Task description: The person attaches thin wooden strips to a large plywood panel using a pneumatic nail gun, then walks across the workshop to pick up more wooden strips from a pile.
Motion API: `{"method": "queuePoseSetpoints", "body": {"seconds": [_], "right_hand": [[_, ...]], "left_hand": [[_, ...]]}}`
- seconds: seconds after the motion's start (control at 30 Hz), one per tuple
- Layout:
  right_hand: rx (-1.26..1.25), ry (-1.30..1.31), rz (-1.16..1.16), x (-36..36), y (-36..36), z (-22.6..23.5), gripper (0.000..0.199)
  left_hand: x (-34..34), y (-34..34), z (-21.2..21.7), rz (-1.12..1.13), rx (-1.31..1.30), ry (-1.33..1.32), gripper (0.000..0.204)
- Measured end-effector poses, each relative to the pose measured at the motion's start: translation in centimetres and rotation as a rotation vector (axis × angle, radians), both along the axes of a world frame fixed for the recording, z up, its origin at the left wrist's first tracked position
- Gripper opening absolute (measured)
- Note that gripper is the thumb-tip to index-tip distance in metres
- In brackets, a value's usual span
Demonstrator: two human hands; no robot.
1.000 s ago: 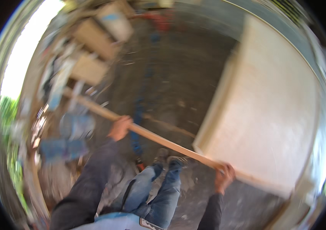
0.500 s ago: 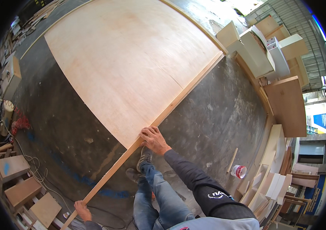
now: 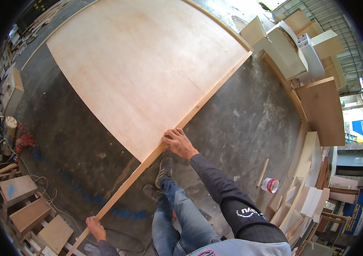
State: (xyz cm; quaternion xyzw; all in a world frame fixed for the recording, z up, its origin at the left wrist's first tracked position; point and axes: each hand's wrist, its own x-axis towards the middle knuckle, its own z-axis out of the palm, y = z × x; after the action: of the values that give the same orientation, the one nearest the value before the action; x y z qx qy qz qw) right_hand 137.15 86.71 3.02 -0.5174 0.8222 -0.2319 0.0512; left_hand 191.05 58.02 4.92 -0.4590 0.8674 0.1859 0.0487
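A large pale plywood sheet (image 3: 147,72) lies over the dark floor. Along its near right edge runs a long narrow wooden strip (image 3: 209,96), which sticks out well past the sheet's near corner toward the lower left. My right hand (image 3: 180,142) is closed over the strip, just beyond that corner, with the fingers on its top. Near the lower edge, my left hand (image 3: 95,228) grips the overhanging part of the same strip. The strip's far end meets another wooden strip (image 3: 222,23) on the sheet's far right edge.
My shoes (image 3: 164,171) stand under the strip. A white and red bucket (image 3: 270,185) and a short stick (image 3: 263,172) are at right. Wooden boxes (image 3: 286,51) and a brown panel (image 3: 321,112) line the right. Stools (image 3: 29,212), a cable (image 3: 47,194) and a red coiled hose (image 3: 24,142) lie left.
The strip has shifted toward the sheet's outer edge, and its far end now lies against the far right strip. Both hands have kept their grip. The view has moved slightly.
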Motion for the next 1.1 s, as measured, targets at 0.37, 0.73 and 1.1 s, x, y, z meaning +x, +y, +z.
{"method": "queuePoseSetpoints", "body": {"seconds": [0.37,0.73,1.1], "right_hand": [[-0.246,-0.09,-0.241,2.5,2.2,-0.6,0.061],[-0.226,-0.395,-0.963,13.1,17.3,-3.8,0.041],[-0.08,-0.999,-0.946,17.0,25.4,-7.6,0.025]], "left_hand": [[-25.3,7.1,3.5,-0.539,0.186,0.406,0.049],[-43.6,16.6,0.6,-0.591,0.192,0.586,0.044],[-43.8,18.7,-0.9,-0.487,-0.009,0.77,0.029]]}}
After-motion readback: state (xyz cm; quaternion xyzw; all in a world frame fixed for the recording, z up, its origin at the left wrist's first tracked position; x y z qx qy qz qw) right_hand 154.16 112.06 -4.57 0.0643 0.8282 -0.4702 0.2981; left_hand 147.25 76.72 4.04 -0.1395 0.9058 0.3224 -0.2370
